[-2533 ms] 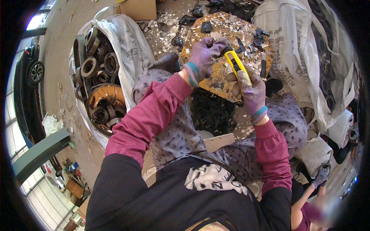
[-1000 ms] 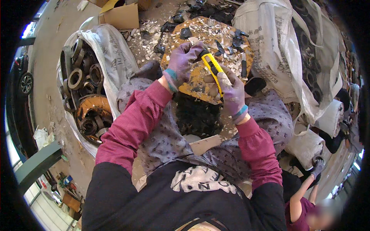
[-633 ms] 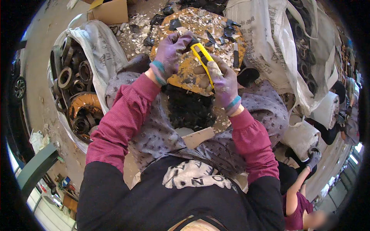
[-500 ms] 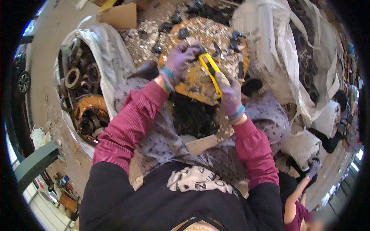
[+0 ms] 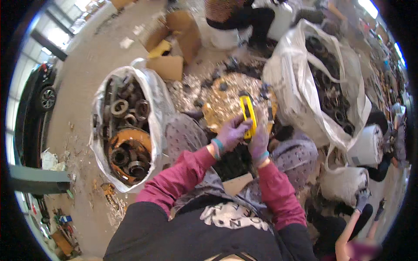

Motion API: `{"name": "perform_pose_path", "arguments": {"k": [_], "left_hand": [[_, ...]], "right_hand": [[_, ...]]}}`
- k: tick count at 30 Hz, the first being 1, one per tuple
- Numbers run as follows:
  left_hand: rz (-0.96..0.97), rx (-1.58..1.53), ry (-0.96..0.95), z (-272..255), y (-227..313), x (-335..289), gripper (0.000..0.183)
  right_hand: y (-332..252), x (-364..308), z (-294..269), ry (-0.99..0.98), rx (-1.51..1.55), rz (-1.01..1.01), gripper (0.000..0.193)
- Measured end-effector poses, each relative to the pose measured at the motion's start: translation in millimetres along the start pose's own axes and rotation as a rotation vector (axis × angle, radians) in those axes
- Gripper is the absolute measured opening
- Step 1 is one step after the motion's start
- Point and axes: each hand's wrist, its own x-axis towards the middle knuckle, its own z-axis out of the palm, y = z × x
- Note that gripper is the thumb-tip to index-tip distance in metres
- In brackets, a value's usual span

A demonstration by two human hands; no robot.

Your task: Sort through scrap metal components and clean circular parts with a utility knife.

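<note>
A yellow utility knife (image 5: 248, 116) with dark parts stands nearly upright between my gloved hands. My right hand (image 5: 260, 141), in a purple glove, is closed around the knife's right side. From the left, the bent fingers of my left hand (image 5: 233, 134) press on the knife's lower part. Beyond both hands is a round, orange-brown work surface (image 5: 213, 114), strewn with pale chips and black fragments. A dark bit shows at the knife's upper end; I cannot tell if it belongs to the knife. Black debris (image 5: 237, 163) lies below my hands, between my knees.
A white woven sack (image 5: 163, 102) of metal rings stands at left, a larger sack (image 5: 283, 82) of rings at right. Cardboard boxes (image 5: 167, 67) lie far left. A co-worker (image 5: 239, 19) crouches ahead; another co-worker's gloved hand (image 5: 361, 200) touches a white sack (image 5: 342, 182).
My view has swung, bringing more floor and a co-worker ahead into sight. My left hand has come away from the work surface and down to the knife, which now stands more upright.
</note>
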Motion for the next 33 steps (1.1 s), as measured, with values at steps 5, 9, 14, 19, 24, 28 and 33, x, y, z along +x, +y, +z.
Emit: {"name": "perform_pose_path", "arguments": {"k": [5, 9, 14, 19, 24, 28, 33], "left_hand": [[0.344, 0.016, -0.036, -23, -13, -39, 0.03], [0.261, -0.002, 0.017, -51, 22, -96, 0.031], [0.274, 0.005, 0.053, -73, 53, -129, 0.029], [0.309, 0.022, 0.114, -94, 59, -126, 0.033], [0.281, 0.09, 0.124, -119, 57, -117, 0.035], [0.288, 0.082, 0.162, -115, 43, -96, 0.036], [0.179, 0.043, 0.032, -110, 14, -12, 0.029]], "right_hand": [[-60, -35, -44, -0.123, 1.318, 0.275, 0.065], [-41, -72, -70, -0.27, 1.104, 0.337, 0.072], [-44, -62, -108, -0.278, 1.056, 0.451, 0.061], [-37, -44, -116, -0.328, 1.037, 0.472, 0.061], [-20, -26, -110, -0.424, 1.041, 0.475, 0.058], [4, -5, -120, -0.413, 1.166, 0.681, 0.056], [53, 36, -124, -0.26, 1.38, 0.808, 0.06]]}}
